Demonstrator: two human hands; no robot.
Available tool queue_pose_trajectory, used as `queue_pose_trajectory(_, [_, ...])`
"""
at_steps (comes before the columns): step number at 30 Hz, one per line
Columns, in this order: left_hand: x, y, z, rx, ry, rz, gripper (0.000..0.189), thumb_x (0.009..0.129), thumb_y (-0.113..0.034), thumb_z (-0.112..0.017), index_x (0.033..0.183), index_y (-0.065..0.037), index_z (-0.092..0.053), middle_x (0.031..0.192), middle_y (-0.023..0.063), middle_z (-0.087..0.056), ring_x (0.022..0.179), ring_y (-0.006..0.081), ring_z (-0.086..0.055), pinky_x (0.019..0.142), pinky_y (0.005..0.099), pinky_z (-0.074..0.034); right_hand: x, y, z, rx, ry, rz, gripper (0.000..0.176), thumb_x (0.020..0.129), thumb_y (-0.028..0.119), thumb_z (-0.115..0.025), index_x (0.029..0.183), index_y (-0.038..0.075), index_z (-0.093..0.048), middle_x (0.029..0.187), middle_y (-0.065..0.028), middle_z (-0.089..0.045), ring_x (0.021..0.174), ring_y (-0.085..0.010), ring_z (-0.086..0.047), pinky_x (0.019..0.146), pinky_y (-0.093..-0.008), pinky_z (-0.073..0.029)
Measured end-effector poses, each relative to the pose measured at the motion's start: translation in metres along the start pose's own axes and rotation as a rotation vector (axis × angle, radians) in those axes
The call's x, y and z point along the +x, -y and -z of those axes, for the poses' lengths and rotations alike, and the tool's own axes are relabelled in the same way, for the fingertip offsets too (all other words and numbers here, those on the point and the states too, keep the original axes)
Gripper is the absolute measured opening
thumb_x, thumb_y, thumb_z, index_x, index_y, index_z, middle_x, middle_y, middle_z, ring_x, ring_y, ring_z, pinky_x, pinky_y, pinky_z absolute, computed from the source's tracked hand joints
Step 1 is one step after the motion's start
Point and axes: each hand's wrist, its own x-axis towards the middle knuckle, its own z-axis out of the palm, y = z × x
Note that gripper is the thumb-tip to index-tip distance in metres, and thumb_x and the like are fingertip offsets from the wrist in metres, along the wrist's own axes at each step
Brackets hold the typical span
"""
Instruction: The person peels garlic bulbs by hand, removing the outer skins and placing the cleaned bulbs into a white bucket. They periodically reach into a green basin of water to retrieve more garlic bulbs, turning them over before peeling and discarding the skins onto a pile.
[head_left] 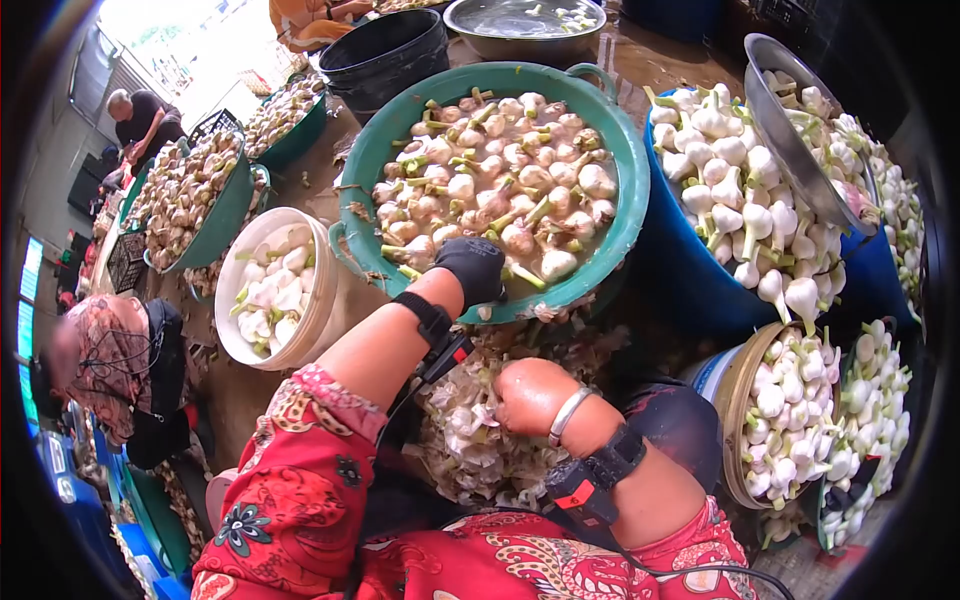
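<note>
My left hand [472,270], in a dark glove, is at the near rim of a green tub [627,215]. Its fingers are curled, and what they hold, if anything, is hidden. Unpeeled garlic bulbs [500,185] with trimmed green stems float in the tub's murky water, right beside the glove. Lower down, my bare right hand [538,395] is closed above a heap of garlic peelings [465,430]. The underside of that fist does not show, so I cannot make out anything inside it.
A white bucket [322,290] of cleaned garlic stands left of the tub. At right are a blue drum [680,265] heaped with white bulbs, a tilted metal basin [795,130] and another bucket [740,420]. Behind are a black tub [385,60] and a water basin [525,45]. Other people sit at left.
</note>
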Motion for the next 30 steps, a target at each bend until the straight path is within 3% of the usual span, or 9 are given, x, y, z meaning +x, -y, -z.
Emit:
queue_pose_trajectory(4, [0.005, 0.014, -0.006, -0.169, -0.029, 0.083, 0.031, 0.073, -0.034, -0.066, 0.091, -0.008, -0.069, 0.086, 0.0155, -0.067, 0.083, 0.0313, -0.065, 0.073, 0.0414, -0.050, -0.003, -0.005, 0.022, 0.031, -0.380, -0.109, 0.031, 0.071, 0.022, -0.065, 0.092, -0.001, -0.064, 0.090, -0.0225, -0.063, 0.081, -0.0370, -0.062, 0.073, -0.0439, -0.051])
queue_pose_trajectory(6, [-0.022, 0.026, 0.000, -0.615, -0.266, 0.072, 0.024, 0.077, -0.025, -0.068, 0.089, -0.004, -0.068, 0.080, 0.0108, -0.067, 0.073, 0.0240, -0.064, 0.067, 0.0348, -0.049, -0.002, -0.004, 0.029, 0.099, -0.589, -0.092, 0.039, 0.072, 0.020, -0.066, 0.104, -0.001, -0.062, 0.094, -0.0226, -0.063, 0.083, -0.0355, -0.062, 0.074, -0.0422, -0.051])
queue_pose_trajectory(8, [-0.060, 0.019, 0.012, -1.278, -0.240, 0.100, 0.015, 0.084, -0.014, -0.064, 0.093, -0.002, -0.067, 0.078, 0.0010, -0.063, 0.074, 0.0108, -0.058, 0.066, 0.0259, -0.047, 0.003, 0.001, 0.031, 0.364, -0.860, -0.130, 0.057, 0.073, 0.016, -0.068, 0.125, 0.000, -0.050, 0.101, -0.0203, -0.063, 0.085, -0.0306, -0.063, 0.077, -0.0380, -0.051])
queue_pose_trajectory(11, [-0.116, -0.010, 0.023, -1.947, -0.177, 0.068, 0.030, 0.085, -0.014, -0.062, 0.111, 0.001, -0.061, 0.096, 0.0064, -0.065, 0.086, 0.0136, -0.062, 0.078, 0.0270, -0.048, 0.016, 0.004, 0.023, 0.908, -0.703, -0.033, 0.065, 0.071, -0.002, -0.070, 0.131, 0.002, -0.046, 0.111, -0.0068, -0.060, 0.093, -0.0134, -0.059, 0.078, -0.0291, -0.051])
queue_pose_trajectory(15, [-0.143, -0.021, 0.022, -2.051, -0.288, 0.067, 0.034, 0.087, -0.015, -0.060, 0.117, 0.002, -0.058, 0.102, 0.0072, -0.064, 0.089, 0.0155, -0.063, 0.084, 0.0288, -0.049, 0.020, 0.009, 0.013, 0.969, -0.801, 0.198, 0.063, 0.065, 0.002, -0.074, 0.125, 0.004, -0.052, 0.109, -0.0128, -0.060, 0.094, -0.0176, -0.061, 0.078, -0.0290, -0.052])
queue_pose_trajectory(17, [-0.141, -0.017, 0.013, -1.952, -0.352, 0.058, 0.035, 0.088, -0.015, -0.059, 0.118, 0.003, -0.057, 0.102, 0.0078, -0.064, 0.089, 0.0168, -0.063, 0.085, 0.0303, -0.049, 0.019, 0.010, 0.016, 0.711, -0.870, 0.243, 0.058, 0.067, 0.000, -0.072, 0.123, 0.003, -0.054, 0.109, -0.0103, -0.060, 0.093, -0.0149, -0.060, 0.077, -0.0272, -0.052])
queue_pose_trajectory(22, [-0.143, -0.014, 0.004, -1.987, -0.315, 0.092, 0.026, 0.088, -0.012, -0.061, 0.109, 0.003, -0.061, 0.093, 0.0078, -0.065, 0.078, 0.0158, -0.063, 0.073, 0.0293, -0.053, 0.012, 0.014, 0.026, 1.393, -0.578, 0.150, 0.052, 0.075, -0.003, -0.070, 0.124, -0.002, -0.050, 0.097, -0.0028, -0.060, 0.087, -0.0093, -0.057, 0.078, -0.0245, -0.051])
queue_pose_trajectory(28, [-0.144, -0.020, 0.023, -1.885, -0.442, 0.105, 0.026, 0.089, -0.013, -0.059, 0.107, 0.005, -0.061, 0.089, 0.0093, -0.066, 0.076, 0.0168, -0.064, 0.073, 0.0297, -0.053, 0.017, 0.015, 0.020, 1.082, -0.667, 0.261, 0.050, 0.080, 0.000, -0.066, 0.127, -0.003, -0.047, 0.106, -0.0070, -0.061, 0.092, -0.0133, -0.060, 0.084, -0.0273, -0.050])
queue_pose_trajectory(30, [-0.145, -0.017, 0.020, -1.938, -0.375, 0.084, 0.025, 0.090, -0.014, -0.058, 0.106, 0.005, -0.061, 0.088, 0.0092, -0.066, 0.076, 0.0170, -0.064, 0.073, 0.0298, -0.053, 0.014, 0.010, 0.021, 1.311, -0.571, 0.206, 0.049, 0.081, 0.000, -0.065, 0.126, -0.003, -0.047, 0.106, -0.0074, -0.061, 0.091, -0.0142, -0.061, 0.083, -0.0288, -0.051])
